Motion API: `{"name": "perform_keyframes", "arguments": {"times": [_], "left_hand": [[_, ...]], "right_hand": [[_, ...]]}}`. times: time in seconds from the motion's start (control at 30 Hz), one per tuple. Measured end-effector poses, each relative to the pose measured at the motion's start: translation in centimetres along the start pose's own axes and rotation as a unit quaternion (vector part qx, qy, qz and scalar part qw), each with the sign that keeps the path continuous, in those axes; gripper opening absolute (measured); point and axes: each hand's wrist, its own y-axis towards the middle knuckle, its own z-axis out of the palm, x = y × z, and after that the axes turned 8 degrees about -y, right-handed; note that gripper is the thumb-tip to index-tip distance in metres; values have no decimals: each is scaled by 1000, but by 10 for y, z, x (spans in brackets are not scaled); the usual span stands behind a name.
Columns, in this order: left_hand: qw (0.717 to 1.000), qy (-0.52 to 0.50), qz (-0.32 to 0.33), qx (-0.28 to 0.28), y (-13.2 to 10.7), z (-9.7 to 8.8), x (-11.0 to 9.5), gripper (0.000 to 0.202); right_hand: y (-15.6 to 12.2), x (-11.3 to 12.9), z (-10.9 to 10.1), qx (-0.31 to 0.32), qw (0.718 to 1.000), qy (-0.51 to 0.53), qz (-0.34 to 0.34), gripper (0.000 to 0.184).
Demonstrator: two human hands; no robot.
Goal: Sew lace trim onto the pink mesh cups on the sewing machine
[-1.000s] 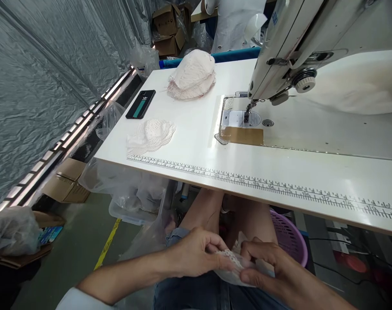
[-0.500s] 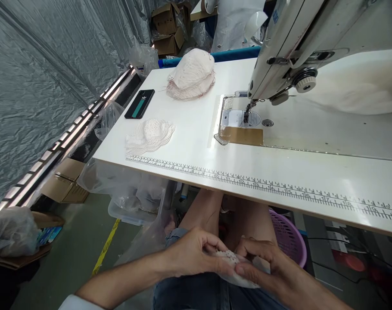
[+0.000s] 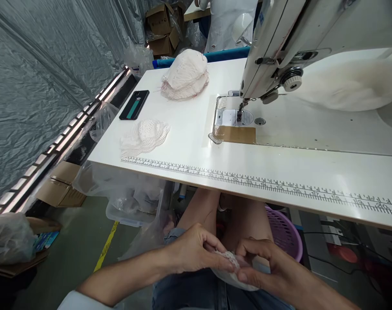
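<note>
Over my lap, my left hand (image 3: 204, 254) and my right hand (image 3: 263, 262) both pinch a small white lace-edged fabric piece (image 3: 236, 280). Thumbs and fingertips meet close together at its lacy edge, and the fingers cover much of it. The rest of the cloth hangs below them, above the denim shorts. On the white table in front lies a flat white lace piece (image 3: 146, 137). Behind it sits a stack of pale cup-shaped fabric pieces (image 3: 186, 75) with loose reddish threads at the rim.
A sewing machine (image 3: 280, 56) stands on the right of the table (image 3: 179, 148), which has a printed ruler along its front edge. A phone (image 3: 134, 105) lies at the left. Beneath are a plastic bin (image 3: 133, 213) and a purple basket (image 3: 284, 230). Cardboard boxes (image 3: 62, 185) stand on the floor.
The view has shifted slightly, so the table and machine appear a little further left. Both hands keep hold of the fabric, with its lace edge turned slightly between the fingers.
</note>
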Motion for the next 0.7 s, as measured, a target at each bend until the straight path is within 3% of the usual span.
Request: {"name": "perform_keyframes", "arguments": {"times": [0.2,0.37,0.53,0.6,0.7], "left_hand": [[1000,20,-11,11,1,1,-5,44],[999,36,-26,14,3,4,-8,48],[999,32,-28,24,8,0,-3,45],[998,53,-31,22,10,0,-2,41],[996,88,-8,30,19,6,-9,33]], "right_hand": [[-1,-1,1,-24,1000,7,-17,29],[-1,1,-1,-7,1000,-5,-26,26],[1,-10,2,-17,1000,-9,-19,24],[-4,-14,1,-18,999,-47,-20,19],[-28,-13,-10,-19,983,-182,-23,4]]}}
